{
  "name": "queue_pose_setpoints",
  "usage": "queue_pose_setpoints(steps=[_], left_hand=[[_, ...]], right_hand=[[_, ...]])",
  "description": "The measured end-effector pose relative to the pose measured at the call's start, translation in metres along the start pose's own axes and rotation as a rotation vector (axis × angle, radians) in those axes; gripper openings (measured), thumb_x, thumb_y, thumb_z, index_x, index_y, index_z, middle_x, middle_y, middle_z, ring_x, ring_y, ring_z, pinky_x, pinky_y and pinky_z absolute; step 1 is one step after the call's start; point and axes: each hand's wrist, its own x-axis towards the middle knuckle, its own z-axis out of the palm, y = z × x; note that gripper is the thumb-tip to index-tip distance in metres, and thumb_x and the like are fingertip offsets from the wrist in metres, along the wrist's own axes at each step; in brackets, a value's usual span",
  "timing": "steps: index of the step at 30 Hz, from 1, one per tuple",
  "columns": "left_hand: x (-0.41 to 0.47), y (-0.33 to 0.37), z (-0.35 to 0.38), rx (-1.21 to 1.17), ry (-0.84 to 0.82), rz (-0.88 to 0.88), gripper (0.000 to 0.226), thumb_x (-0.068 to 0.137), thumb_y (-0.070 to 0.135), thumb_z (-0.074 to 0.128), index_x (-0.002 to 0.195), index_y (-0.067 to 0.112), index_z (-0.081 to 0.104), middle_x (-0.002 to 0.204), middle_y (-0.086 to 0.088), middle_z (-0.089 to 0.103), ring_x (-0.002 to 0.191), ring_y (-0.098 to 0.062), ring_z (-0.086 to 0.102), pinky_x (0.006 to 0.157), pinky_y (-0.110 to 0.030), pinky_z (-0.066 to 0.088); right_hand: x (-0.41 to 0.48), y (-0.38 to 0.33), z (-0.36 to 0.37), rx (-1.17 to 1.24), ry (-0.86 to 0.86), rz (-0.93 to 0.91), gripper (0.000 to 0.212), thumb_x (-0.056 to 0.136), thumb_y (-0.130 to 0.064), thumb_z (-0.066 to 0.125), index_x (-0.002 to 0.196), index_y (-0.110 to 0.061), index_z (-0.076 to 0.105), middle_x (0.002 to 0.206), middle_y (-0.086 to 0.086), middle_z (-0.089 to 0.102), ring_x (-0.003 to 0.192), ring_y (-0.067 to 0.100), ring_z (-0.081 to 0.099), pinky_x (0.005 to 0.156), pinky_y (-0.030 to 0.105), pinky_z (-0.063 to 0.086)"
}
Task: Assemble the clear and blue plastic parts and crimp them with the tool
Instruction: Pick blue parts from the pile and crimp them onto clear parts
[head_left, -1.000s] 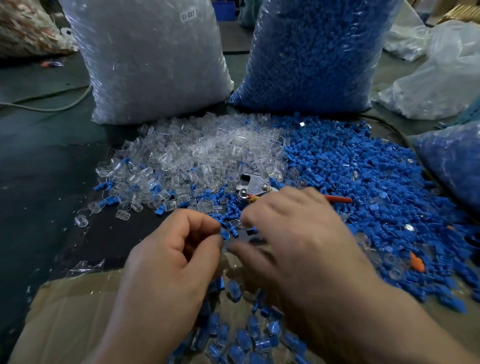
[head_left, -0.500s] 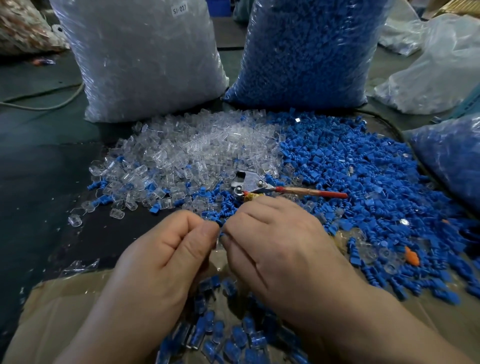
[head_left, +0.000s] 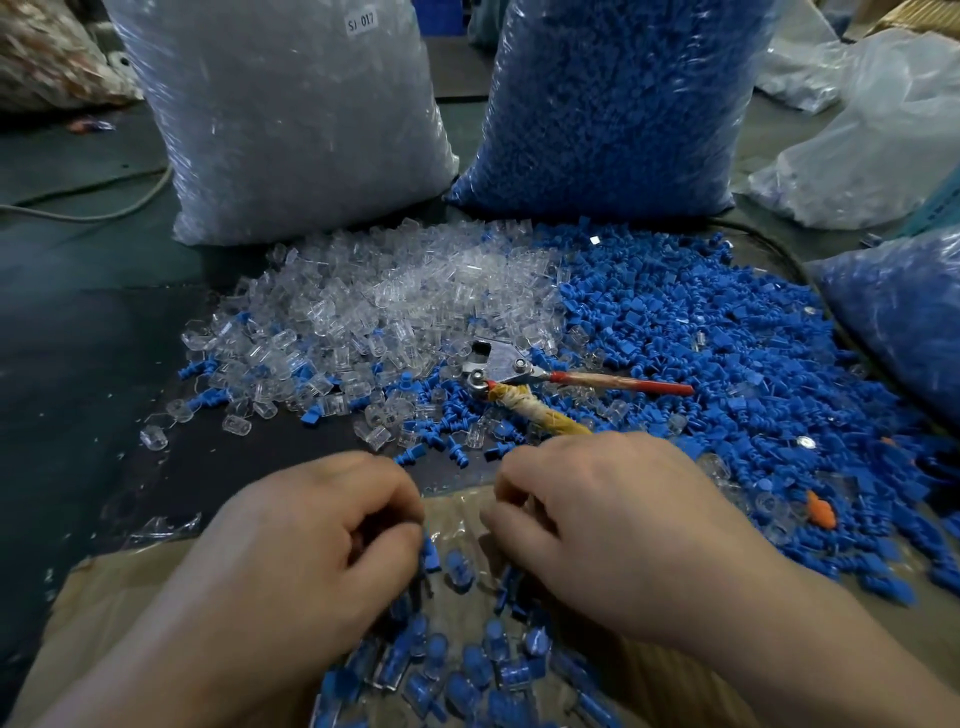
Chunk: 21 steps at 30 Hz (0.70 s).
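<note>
**Both hands curled over the finished pieces, crimp tool lying free**

The heap of clear plastic caps (head_left: 395, 306) lies on the dark surface (head_left: 78, 364) ahead of the hands, and the spread of blue plastic plugs (head_left: 701, 353) joins it on the right and runs to the frame's edge. Where the 2 meet lies the metal crimping tool (head_left: 498, 364), untouched, with 1 red-sleeved handle (head_left: 623, 382) pointing right and 1 cloth-wrapped handle (head_left: 540, 413) angled toward the right hand (head_left: 623, 525). Nearest the camera, a pile of assembled clear-and-blue pieces (head_left: 467, 670) rests on a brown cardboard sheet (head_left: 104, 597) under a clear film.

The left hand (head_left: 322, 551) is curled knuckles-up above that pile, its grip narrow, thumb against fingertips; a blue piece (head_left: 430, 558) shows just beside the fingertips, but whether it is pinched cannot be told. The right hand is curled the same way a little apart; its fingertips are tucked under and what its grip holds cannot be told.

Behind the heaps stand 2 tall plastic sacks: a clear sack of clear parts (head_left: 291, 119) with a white label (head_left: 361, 22) reading "SJ 017", and a sack of blue parts (head_left: 613, 104). Another blue-filled bag (head_left: 904, 317) sits at the right edge, pale plastic bags (head_left: 872, 140) behind it. A small orange piece (head_left: 822, 512) lies among the plugs, and a pale cable (head_left: 104, 208) crosses the far left.
</note>
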Motion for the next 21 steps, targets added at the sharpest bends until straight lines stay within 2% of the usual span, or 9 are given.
queue_pose_setpoints(steps=[2, 5, 8, 10, 12, 14, 16, 19, 21], left_hand=[[0.000, 0.004, 0.003, 0.002, -0.053, 0.038, 0.012, 0.079, 0.051, 0.055, 0.082, 0.043, 0.063, 0.081, 0.025, 0.061, 0.073, 0.001, 0.061, 0.058, -0.027, 0.052], [0.000, 0.011, 0.005, -0.010, -0.119, 0.088, 0.015, 0.080, 0.050, 0.053, 0.083, 0.041, 0.065, 0.075, 0.022, 0.057, 0.068, 0.004, 0.058, 0.056, -0.029, 0.053], [0.001, 0.011, 0.006, -0.060, -0.041, 0.050, 0.018, 0.085, 0.055, 0.053, 0.084, 0.042, 0.065, 0.077, 0.022, 0.059, 0.070, 0.001, 0.062, 0.056, -0.025, 0.051], [0.004, 0.007, 0.006, -0.026, 0.104, -0.059, 0.022, 0.090, 0.066, 0.050, 0.089, 0.046, 0.060, 0.077, 0.023, 0.060, 0.069, -0.001, 0.062, 0.055, -0.020, 0.046], [0.009, 0.001, 0.007, 0.050, 0.181, -0.212, 0.042, 0.079, 0.076, 0.038, 0.108, 0.050, 0.055, 0.086, 0.026, 0.054, 0.072, 0.000, 0.056, 0.060, -0.026, 0.047], [0.014, -0.002, 0.010, 0.195, 0.134, -0.312, 0.077, 0.070, 0.082, 0.027, 0.134, 0.044, 0.046, 0.107, 0.020, 0.051, 0.089, -0.008, 0.057, 0.075, -0.036, 0.054], [0.018, -0.002, 0.014, 0.326, 0.057, -0.340, 0.090, 0.068, 0.084, 0.017, 0.146, 0.043, 0.036, 0.125, 0.013, 0.051, 0.108, -0.011, 0.056, 0.089, -0.035, 0.050], [0.021, -0.002, 0.017, 0.367, 0.010, -0.295, 0.079, 0.077, 0.080, 0.024, 0.147, 0.046, 0.036, 0.121, 0.018, 0.051, 0.110, -0.006, 0.051, 0.087, -0.027, 0.046], [0.021, -0.001, 0.018, 0.316, -0.007, -0.265, 0.064, 0.083, 0.068, 0.040, 0.142, 0.045, 0.047, 0.117, 0.020, 0.054, 0.108, -0.006, 0.052, 0.084, -0.024, 0.043]], right_hand=[[0.000, -0.002, 0.002, -0.022, -0.067, -0.056, 0.029, 0.096, -0.050, 0.036, 0.084, -0.028, 0.049, 0.078, -0.010, 0.055, 0.070, 0.012, 0.053, 0.067, 0.034, 0.049], [-0.001, -0.007, 0.005, 0.008, -0.143, -0.128, 0.021, 0.094, -0.044, 0.039, 0.087, -0.027, 0.048, 0.084, -0.005, 0.060, 0.076, 0.024, 0.055, 0.063, 0.035, 0.042], [0.000, -0.003, 0.004, 0.008, -0.163, -0.102, 0.024, 0.093, -0.047, 0.040, 0.082, -0.026, 0.046, 0.078, -0.007, 0.058, 0.072, 0.020, 0.055, 0.064, 0.035, 0.045], [0.003, 0.002, 0.004, 0.015, -0.091, -0.034, 0.026, 0.095, -0.050, 0.040, 0.083, -0.028, 0.047, 0.076, -0.011, 0.055, 0.070, 0.012, 0.053, 0.066, 0.036, 0.049], [0.006, 0.005, 0.006, -0.004, 0.032, 0.028, 0.026, 0.094, -0.056, 0.039, 0.091, -0.031, 0.046, 0.084, -0.014, 0.055, 0.075, 0.012, 0.056, 0.066, 0.036, 0.049], [0.010, 0.004, 0.011, -0.070, 0.117, 0.053, 0.032, 0.093, -0.062, 0.037, 0.109, -0.036, 0.044, 0.099, -0.016, 0.056, 0.081, 0.016, 0.059, 0.057, 0.033, 0.043], [0.017, 0.002, 0.019, -0.155, 0.120, 0.061, 0.040, 0.094, -0.063, 0.037, 0.123, -0.037, 0.038, 0.106, -0.011, 0.057, 0.073, 0.020, 0.055, 0.048, 0.028, 0.031], [0.026, -0.004, 0.028, -0.243, 0.085, 0.073, 0.029, 0.099, -0.052, 0.039, 0.119, -0.032, 0.040, 0.085, -0.004, 0.040, 0.055, 0.019, 0.032, 0.044, 0.028, 0.018], [0.029, -0.006, 0.030, -0.251, 0.077, 0.056, 0.018, 0.101, -0.040, 0.042, 0.115, -0.029, 0.044, 0.079, -0.005, 0.027, 0.056, 0.019, 0.032, 0.043, 0.029, 0.016]])
